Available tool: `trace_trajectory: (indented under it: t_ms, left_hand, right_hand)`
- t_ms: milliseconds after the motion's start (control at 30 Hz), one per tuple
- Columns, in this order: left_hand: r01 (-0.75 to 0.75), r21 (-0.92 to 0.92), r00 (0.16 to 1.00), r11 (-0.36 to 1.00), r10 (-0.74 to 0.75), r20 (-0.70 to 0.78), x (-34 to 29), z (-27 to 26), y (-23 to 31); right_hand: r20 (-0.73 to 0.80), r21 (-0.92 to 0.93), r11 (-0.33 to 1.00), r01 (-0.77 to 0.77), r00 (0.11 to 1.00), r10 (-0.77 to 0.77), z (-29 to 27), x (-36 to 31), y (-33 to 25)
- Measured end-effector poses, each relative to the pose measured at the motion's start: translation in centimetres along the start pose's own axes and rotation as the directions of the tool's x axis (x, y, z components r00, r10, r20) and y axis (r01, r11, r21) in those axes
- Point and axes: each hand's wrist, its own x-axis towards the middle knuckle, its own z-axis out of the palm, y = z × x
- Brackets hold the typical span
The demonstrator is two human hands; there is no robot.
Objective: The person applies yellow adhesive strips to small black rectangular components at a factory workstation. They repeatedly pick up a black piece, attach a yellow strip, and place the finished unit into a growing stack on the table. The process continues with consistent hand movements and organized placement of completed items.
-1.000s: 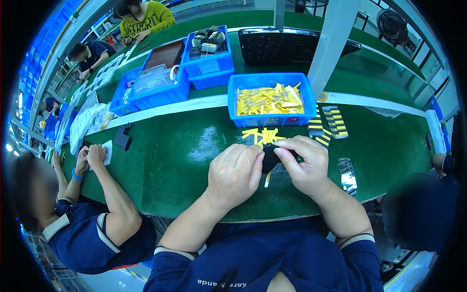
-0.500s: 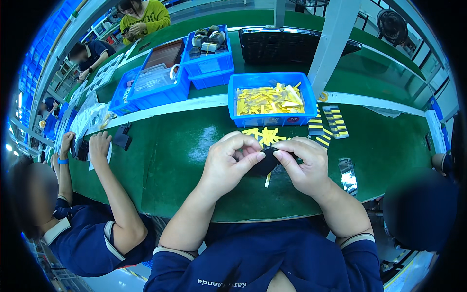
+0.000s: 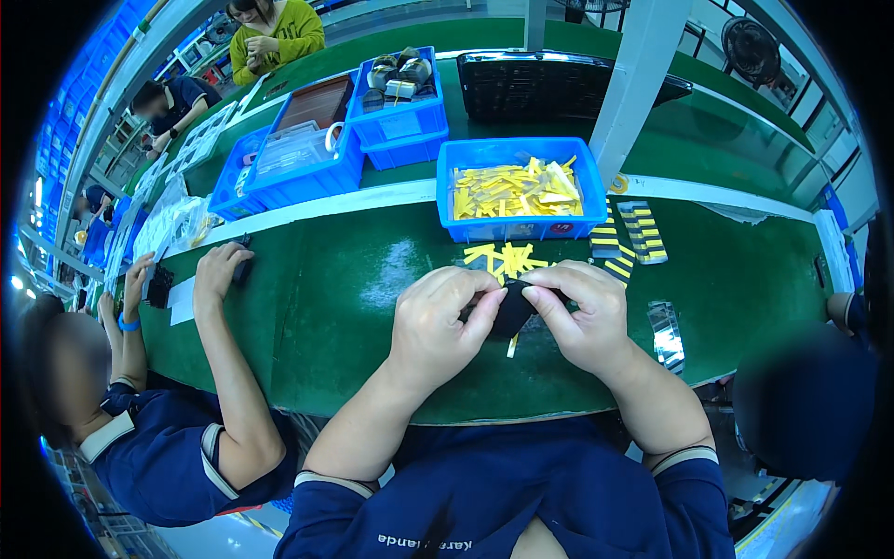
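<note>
Beyond the hands, to their left, two blue bins [image 3: 402,123] are stacked, the upper filled with dark bundles [image 3: 415,71]. Between thumb and fingers of the left hand [image 3: 445,317] and the right hand [image 3: 582,307], one black piece [image 3: 510,315] is pinched. Beyond it, yellow strips [image 3: 517,194] are held in one blue tray [image 3: 475,230]. Rightward, one shiny sheet [image 3: 666,337] is laid on the green tabletop [image 3: 745,289].

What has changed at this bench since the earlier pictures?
The worker's left hand shifted slightly left. The neighbour's right hand moved rightward, away from the neighbour's left hand, to a small black block. The worker's right hand stayed, both still pinching a small matte-black piece; the rectangular blue plastic bin of yellow strips stayed put.
</note>
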Motion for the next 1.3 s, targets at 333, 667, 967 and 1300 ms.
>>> trace_trajectory:
  t_ms: [333, 667, 967, 1300]
  left_hand:
    - [0.195, -0.179, 0.970, 0.964, -0.162, 0.183, 0.1, -0.4, -0.1]
    - [0.694, -0.496, 0.710, 0.521, -0.384, 0.590, 0.4, -1.3, -2.5]
    - [0.574, -0.575, 0.819, 0.582, -0.397, 0.415, 0.2, -1.0, -1.4]
    - [0.432, -0.312, 0.892, 0.846, -0.349, 0.287, 0.2, -1.0, -0.3]
  right_hand:
    - [0.004, -0.025, 0.999, 0.047, 0.999, -0.047, 0.3, -0.2, 0.2]
    - [0.052, 0.003, 0.997, 0.075, 0.996, -0.075, 0.1, -0.1, -0.1]
    - [0.040, 0.006, 0.999, 0.040, 0.998, -0.040, 0.1, -0.2, 0.2]
    - [0.058, -0.048, 0.998, 0.027, 0.998, -0.025, 0.1, -0.2, -0.2]
